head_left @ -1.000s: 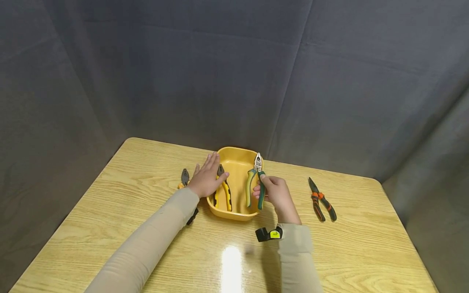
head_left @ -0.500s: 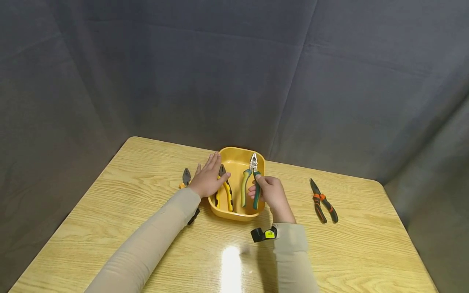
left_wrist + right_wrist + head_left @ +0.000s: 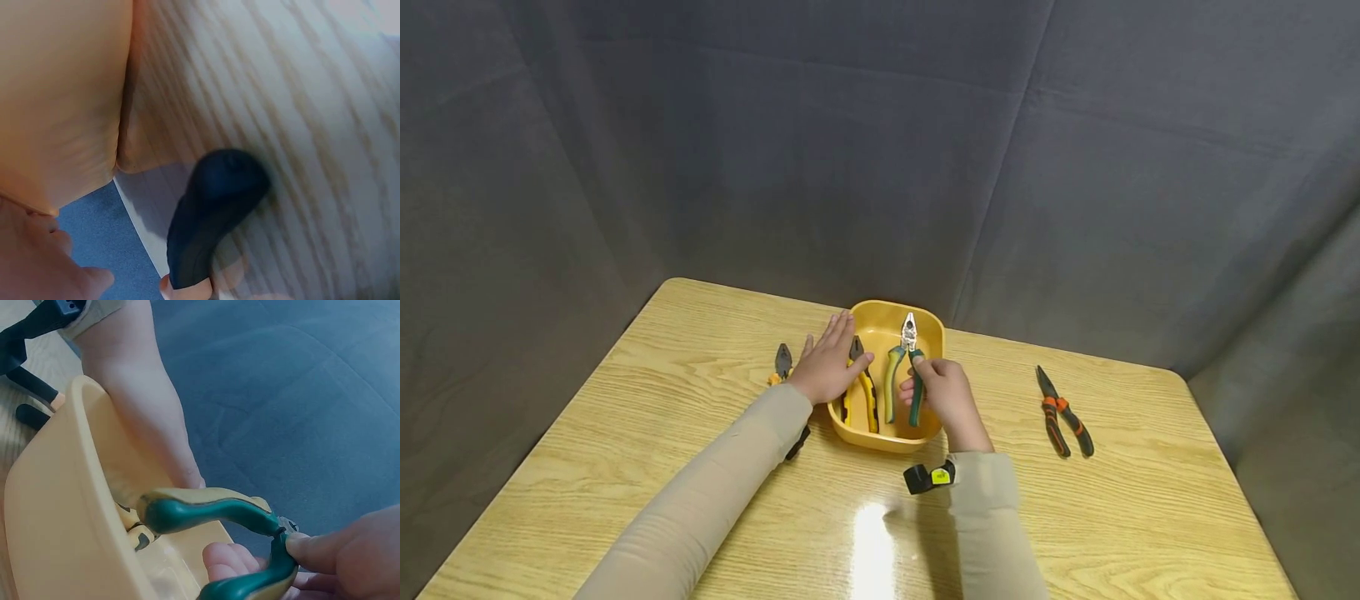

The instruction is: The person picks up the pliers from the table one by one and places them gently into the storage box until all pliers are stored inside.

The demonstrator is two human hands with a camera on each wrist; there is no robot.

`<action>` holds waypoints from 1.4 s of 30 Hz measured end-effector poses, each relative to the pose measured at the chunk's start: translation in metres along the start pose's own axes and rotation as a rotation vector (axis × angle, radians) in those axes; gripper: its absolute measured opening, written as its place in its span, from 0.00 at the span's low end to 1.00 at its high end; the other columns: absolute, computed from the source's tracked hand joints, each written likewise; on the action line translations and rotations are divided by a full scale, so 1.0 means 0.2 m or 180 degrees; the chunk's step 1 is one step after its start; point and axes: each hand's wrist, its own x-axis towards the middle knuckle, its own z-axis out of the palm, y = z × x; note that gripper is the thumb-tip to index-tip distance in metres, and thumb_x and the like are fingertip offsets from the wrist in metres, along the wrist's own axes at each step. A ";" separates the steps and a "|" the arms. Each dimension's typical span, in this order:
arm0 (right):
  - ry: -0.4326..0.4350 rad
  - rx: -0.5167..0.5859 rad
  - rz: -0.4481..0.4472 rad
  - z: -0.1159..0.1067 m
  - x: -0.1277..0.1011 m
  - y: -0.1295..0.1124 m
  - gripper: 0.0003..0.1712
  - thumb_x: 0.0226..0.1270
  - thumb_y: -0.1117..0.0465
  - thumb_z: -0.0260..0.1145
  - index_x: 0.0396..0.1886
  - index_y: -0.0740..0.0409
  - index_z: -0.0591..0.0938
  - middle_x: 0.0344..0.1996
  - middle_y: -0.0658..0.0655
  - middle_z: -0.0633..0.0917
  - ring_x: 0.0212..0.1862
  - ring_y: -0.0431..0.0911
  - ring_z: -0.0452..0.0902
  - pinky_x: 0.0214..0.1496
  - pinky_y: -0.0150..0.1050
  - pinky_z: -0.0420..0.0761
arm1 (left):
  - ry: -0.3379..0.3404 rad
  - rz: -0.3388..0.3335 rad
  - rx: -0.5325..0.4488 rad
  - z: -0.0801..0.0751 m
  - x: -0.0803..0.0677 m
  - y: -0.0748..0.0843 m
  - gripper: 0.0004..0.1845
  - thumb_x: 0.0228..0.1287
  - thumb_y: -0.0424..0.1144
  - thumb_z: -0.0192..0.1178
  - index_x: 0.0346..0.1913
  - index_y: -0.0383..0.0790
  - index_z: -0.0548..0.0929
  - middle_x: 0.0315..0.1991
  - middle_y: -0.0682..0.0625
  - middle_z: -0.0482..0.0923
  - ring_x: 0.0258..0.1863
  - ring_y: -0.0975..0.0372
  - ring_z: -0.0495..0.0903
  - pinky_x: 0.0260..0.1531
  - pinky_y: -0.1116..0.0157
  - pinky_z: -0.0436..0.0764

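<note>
My right hand (image 3: 945,398) pinches one handle of a pair of green-and-yellow combination pliers (image 3: 916,390) over the yellow basin (image 3: 934,329). Thumb and fingers meet on the green handle (image 3: 284,556) in the right wrist view; the handles are spread apart. With fingers extended, my left hand (image 3: 829,367) rests on the basin's left rim. Yellow-and-black pliers (image 3: 870,400) lie inside the basin along its left side, partly covered by that hand. Just left of it, pliers with a dark head (image 3: 783,358) and orange-yellow handles lie on the table, mostly hidden by the left hand and sleeve.
Long-nose pliers with black-and-orange handles (image 3: 1062,414) lie on the wooden table (image 3: 1135,492) to the right. A grey curtain (image 3: 850,167) hangs close behind the table's back edge. Both wrists carry black camera mounts (image 3: 928,477).
My right hand has moved left with the green-and-yellow pliers, from the basin's right rim toward its middle. The left hand stays in place on the rim.
</note>
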 end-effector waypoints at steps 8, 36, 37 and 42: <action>0.0033 -0.0177 -0.0028 0.03 0.03 0.01 0.25 0.84 0.57 0.50 0.47 0.81 0.78 0.27 0.63 0.85 0.23 0.42 0.83 0.31 0.37 0.86 | -0.0079 -0.0053 0.0035 -0.01 0.00 0.01 0.44 0.79 0.65 0.36 0.82 0.41 0.37 0.83 0.47 0.31 0.81 0.57 0.31 0.76 0.42 0.38; 0.0466 -0.1795 -0.0322 0.12 0.07 0.03 0.22 0.84 0.55 0.51 0.35 0.66 0.81 0.23 0.56 0.86 0.24 0.45 0.82 0.28 0.40 0.80 | -0.0105 -0.0014 -0.0026 -0.02 -0.01 0.01 0.44 0.79 0.66 0.34 0.82 0.41 0.37 0.83 0.47 0.30 0.81 0.56 0.30 0.76 0.41 0.37; 0.0501 -0.1858 -0.0330 0.13 0.07 0.03 0.22 0.84 0.54 0.51 0.34 0.65 0.81 0.22 0.56 0.85 0.24 0.45 0.82 0.28 0.40 0.79 | -0.0103 -0.0015 -0.0026 -0.02 -0.01 0.01 0.44 0.79 0.66 0.35 0.82 0.41 0.37 0.83 0.47 0.30 0.81 0.56 0.30 0.76 0.41 0.37; 0.0595 -0.2080 -0.0374 0.14 0.07 0.04 0.21 0.84 0.54 0.51 0.33 0.64 0.80 0.22 0.55 0.85 0.24 0.47 0.80 0.26 0.40 0.77 | -0.0079 -0.0015 -0.0038 -0.01 0.00 0.00 0.42 0.81 0.62 0.38 0.82 0.40 0.38 0.83 0.47 0.30 0.81 0.56 0.31 0.75 0.40 0.37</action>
